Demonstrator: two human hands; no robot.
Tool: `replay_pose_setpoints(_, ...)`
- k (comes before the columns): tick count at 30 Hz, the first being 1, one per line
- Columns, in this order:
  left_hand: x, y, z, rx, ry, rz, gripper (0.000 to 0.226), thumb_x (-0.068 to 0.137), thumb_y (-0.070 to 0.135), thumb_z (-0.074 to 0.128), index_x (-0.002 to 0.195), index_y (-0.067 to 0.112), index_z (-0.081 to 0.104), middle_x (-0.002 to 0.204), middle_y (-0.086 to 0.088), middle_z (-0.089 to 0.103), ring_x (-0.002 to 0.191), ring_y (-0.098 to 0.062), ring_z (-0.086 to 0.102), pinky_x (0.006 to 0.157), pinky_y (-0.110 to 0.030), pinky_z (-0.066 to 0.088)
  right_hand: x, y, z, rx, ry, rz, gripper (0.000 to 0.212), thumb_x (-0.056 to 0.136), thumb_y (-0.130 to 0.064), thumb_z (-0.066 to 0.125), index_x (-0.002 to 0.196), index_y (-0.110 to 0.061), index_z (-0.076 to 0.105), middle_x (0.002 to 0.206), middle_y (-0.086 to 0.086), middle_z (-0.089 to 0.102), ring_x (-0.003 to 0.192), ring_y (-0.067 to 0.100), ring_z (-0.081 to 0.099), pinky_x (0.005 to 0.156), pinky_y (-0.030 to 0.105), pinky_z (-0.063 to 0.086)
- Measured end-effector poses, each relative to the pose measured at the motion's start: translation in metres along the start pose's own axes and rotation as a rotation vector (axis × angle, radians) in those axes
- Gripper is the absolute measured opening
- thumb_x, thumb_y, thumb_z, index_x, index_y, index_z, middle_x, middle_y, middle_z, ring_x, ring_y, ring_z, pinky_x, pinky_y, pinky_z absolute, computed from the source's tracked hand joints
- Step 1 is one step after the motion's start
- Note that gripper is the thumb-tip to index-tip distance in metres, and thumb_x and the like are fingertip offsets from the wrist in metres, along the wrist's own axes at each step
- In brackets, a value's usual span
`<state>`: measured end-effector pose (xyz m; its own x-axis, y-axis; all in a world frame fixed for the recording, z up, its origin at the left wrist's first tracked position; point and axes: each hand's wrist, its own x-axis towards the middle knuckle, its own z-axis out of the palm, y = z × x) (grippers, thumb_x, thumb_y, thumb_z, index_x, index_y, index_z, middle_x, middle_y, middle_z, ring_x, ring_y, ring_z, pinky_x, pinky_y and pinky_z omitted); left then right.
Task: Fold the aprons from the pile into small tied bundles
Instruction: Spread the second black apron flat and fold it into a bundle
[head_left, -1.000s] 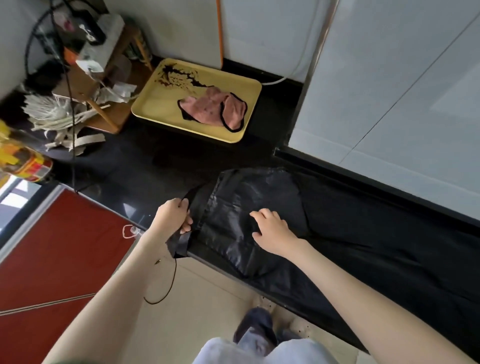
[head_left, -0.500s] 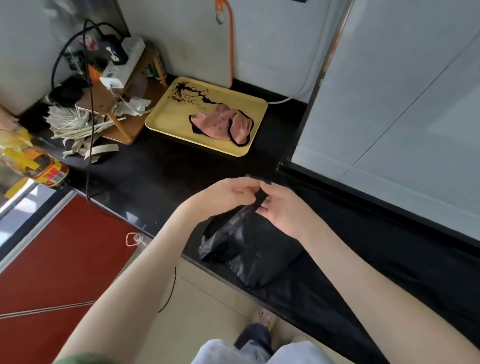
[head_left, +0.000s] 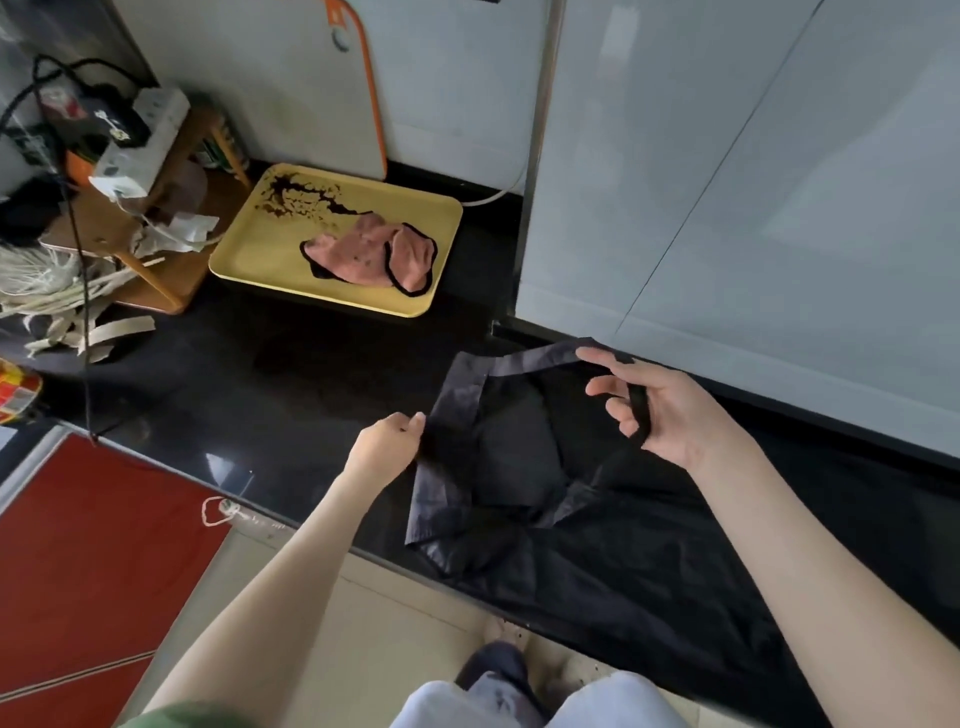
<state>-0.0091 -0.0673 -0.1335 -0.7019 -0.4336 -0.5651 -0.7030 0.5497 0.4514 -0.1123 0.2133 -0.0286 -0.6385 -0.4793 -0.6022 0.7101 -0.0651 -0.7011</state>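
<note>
The left hand (head_left: 387, 449) pinches the apron (head_left: 509, 457) by its edge between thumb and fingers — the right hand (head_left: 662, 408), palm up, curls half-open fingers round the strap (head_left: 535, 359).

No readable text or numbers, colourful printed packet (head_left: 15, 392) at the left edge too blurred to read, pale mark on the black plug (head_left: 111, 127) far left illegible
</note>
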Motion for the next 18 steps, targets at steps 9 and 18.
replay_pose_setpoints(9, -0.004, 0.01, 0.038, 0.12, -0.068, 0.255, 0.048, 0.102, 0.043, 0.03, 0.15, 0.034, 0.027, 0.156, -0.004, 0.021, 0.141, -0.029, 0.015, 0.113, -0.041, 0.022, -0.009, 0.033, -0.065, -0.142, 0.325, 0.087, 0.034, 0.092, 0.003, 0.053, 0.125, -0.003, 0.055, 0.092, 0.014, 0.067, 0.054, 0.01, 0.051, 0.039, 0.017, 0.039)
replay_pose_setpoints(18, -0.012, 0.012, 0.057, 0.06, -0.173, 0.387, 0.048, 0.103, 0.042, 0.016, 0.151, 0.037, 0.019, 0.158, 0.001, 0.021, 0.146, -0.019, 0.009, 0.117, -0.034, 0.009, 0.0, 0.073, -0.105, -0.742, 0.92, 0.16, 0.058, 0.089, -0.007, 0.054, 0.144, -0.006, 0.034, 0.135, 0.017, 0.045, 0.106, 0.032, 0.054, 0.081, 0.041, 0.05)
